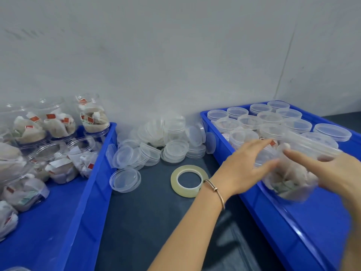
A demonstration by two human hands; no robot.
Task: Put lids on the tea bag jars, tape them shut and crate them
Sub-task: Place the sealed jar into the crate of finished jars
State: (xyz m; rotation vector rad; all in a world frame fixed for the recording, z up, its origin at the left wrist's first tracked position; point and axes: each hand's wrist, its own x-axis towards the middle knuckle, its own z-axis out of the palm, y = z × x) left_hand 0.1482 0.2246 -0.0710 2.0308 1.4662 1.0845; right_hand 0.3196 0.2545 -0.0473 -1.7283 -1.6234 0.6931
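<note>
2 crates (93, 184), 1 tape roll (189, 180), 2 hands (244, 165).

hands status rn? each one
Left hand: open, straight fingers against the side of the tea bag jar over the right crate.
Right hand: blurred, at the jar; grip cannot be told.
</note>
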